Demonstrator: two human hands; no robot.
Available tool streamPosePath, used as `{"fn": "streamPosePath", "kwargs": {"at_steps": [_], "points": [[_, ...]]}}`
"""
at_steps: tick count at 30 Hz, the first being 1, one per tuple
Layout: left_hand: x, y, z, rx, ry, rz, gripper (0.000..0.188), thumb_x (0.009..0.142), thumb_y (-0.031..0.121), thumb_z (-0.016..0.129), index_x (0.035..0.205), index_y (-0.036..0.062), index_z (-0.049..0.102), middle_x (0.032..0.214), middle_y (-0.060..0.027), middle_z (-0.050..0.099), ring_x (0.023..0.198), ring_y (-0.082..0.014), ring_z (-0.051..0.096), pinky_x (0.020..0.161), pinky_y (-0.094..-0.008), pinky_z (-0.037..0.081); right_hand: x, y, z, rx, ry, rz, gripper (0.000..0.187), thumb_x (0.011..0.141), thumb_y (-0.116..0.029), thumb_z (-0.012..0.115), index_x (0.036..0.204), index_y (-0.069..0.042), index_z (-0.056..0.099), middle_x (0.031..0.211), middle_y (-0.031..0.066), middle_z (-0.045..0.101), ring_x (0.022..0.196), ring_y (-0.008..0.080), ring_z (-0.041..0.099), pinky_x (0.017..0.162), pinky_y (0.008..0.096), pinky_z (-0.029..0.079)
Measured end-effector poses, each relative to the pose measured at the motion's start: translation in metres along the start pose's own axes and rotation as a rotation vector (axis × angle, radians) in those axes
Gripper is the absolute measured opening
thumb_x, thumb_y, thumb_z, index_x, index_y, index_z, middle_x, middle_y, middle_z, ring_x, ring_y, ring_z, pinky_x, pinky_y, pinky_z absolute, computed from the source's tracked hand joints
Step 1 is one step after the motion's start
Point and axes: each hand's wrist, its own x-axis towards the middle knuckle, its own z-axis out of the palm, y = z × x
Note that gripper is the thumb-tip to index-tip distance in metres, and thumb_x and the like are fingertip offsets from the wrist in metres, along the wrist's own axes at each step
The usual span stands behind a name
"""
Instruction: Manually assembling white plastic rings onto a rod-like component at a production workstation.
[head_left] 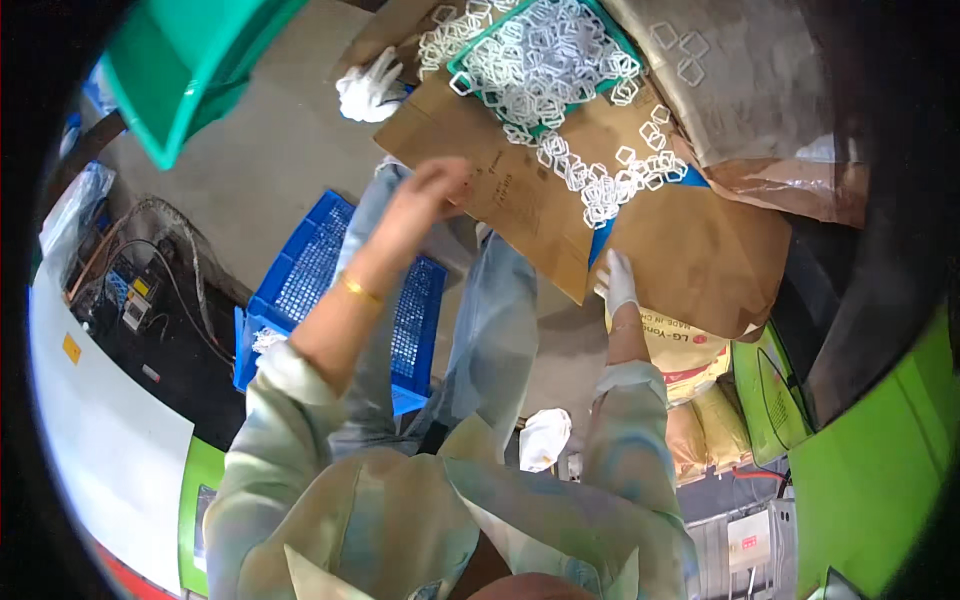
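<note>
My left hand point(440, 187), bare with a bracelet at the wrist, hovers by the left edge of a cardboard sheet point(500, 190). Its fingers are smeared by motion, so I cannot make out their pose. In a white glove, my right hand point(618, 281) touches the near edge of another cardboard piece point(690, 255), fingers stretched out. Loose white plastic square frames point(605, 190) lie scattered on the cardboard in front of it. Behind them, a green tray point(628, 45) is heaped with more such frames. A strip of blue point(600, 240) shows between the cardboard pieces.
A blue perforated crate point(300, 260) stands on the floor by my legs. White gloves point(371, 88) lie beyond the cardboard's left side. A large green bin point(190, 70) is at the upper left, machinery with cables point(140, 300) at left, printed sacks point(690, 355) at right.
</note>
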Motion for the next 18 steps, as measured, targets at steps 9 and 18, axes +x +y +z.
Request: {"fn": "streamPosePath", "kwargs": {"at_steps": [9,18], "points": [[0.215,-0.197,0.086,0.71,-0.243,0.042,0.036,0.091,0.027,0.059,0.119,0.0044,0.062,0.105,-0.0143,0.069,0.095,-0.0311,0.066,0.086,-0.0401,0.052,0.175,-0.02,0.006,0.199,0.025,0.012,0.078,0.091,-0.056,0.06,0.152,-0.018,0.031,0.154,0.0082,0.034,0.136,0.0379,0.038,0.097,0.0516,0.04],[0.318,-0.279,0.119,1.351,0.086,0.398,0.074,0.085,0.034,0.062,0.149,0.0137,0.033,0.137,-0.0229,0.052,0.132,-0.0497,0.036,0.11,-0.0563,0.031,0.322,0.036,0.049,0.713,0.284,-0.374,0.062,0.091,-0.032,0.067,0.142,-0.006,0.044,0.126,0.0119,0.057,0.101,0.021,0.06,0.079,0.0353,0.054]]}}
